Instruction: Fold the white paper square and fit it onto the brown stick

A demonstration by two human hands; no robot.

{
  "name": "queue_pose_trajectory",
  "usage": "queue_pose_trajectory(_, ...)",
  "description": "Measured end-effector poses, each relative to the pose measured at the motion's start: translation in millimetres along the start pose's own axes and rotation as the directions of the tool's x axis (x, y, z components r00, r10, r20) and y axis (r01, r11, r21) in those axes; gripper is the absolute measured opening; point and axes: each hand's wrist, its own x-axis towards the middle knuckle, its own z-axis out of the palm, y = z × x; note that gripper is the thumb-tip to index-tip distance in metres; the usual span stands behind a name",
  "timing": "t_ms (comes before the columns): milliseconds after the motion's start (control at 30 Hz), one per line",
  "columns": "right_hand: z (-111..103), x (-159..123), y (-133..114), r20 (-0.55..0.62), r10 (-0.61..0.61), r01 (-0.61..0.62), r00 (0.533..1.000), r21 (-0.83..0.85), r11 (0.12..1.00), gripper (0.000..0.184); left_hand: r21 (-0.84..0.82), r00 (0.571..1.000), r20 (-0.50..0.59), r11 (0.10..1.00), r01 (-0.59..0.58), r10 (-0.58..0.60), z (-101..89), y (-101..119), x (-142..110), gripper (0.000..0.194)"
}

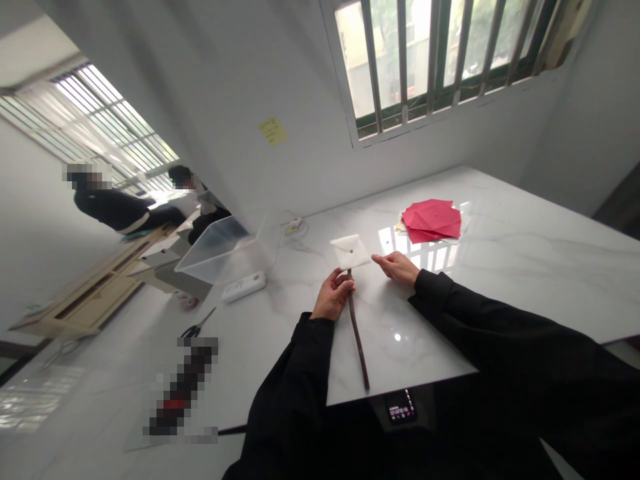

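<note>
Left hand (332,295) grips the brown stick (359,341) near its top, below the white paper piece (351,252); stick's lower end lies near the table's (300,333) front edge. Right hand (397,268), fingers narrowly closed, is just beside the paper; cannot tell whether it holds anything.

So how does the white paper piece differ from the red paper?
The white paper piece is at the top of the brown stick, held by the left hand; the red paper lies on pale sheets.
The white piece looks smaller; the red paper looks larger.
Both have angular outlines and a small dark spot near the middle.
</note>
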Motion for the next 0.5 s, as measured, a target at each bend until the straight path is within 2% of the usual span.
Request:
queue_pose_trajectory(233, -3.9, 6.3, 10.2, -0.132, 0.029, -0.024, 0.991, 0.044, 0.999, 0.067, -0.018, 1.0, 0.015, 1.0, -0.018, 0.018, -1.4, -2.7, 2.3, 0.073)
queue_pose_trajectory(367, -5.0, 4.3, 7.9, -0.205, 0.02, -0.02, 0.979, 0.001, 1.0, 0.062, -0.005, 0.999, 0.026, 1.0, -0.02, 0.02, -2.8, -5.3, 4.2, 0.072)
queue_pose_trajectory(433, -6.0, 2.4, 4.0, -0.209, 0.006, -0.01, 0.978, -0.019, 1.0, 0.064, 0.01, 0.999, 0.042, 1.0, -0.013, 0.012, -3.3, -5.9, 4.5, 0.07)
queue_pose_trajectory(500, -7.7, 1.1, 0.2, -0.152, 0.01, -0.02, 0.988, -0.063, 0.998, 0.065, 0.02, 0.999, 0.054, 1.0, -0.009, 0.008, -3.9, -6.3, 4.7, 0.069)
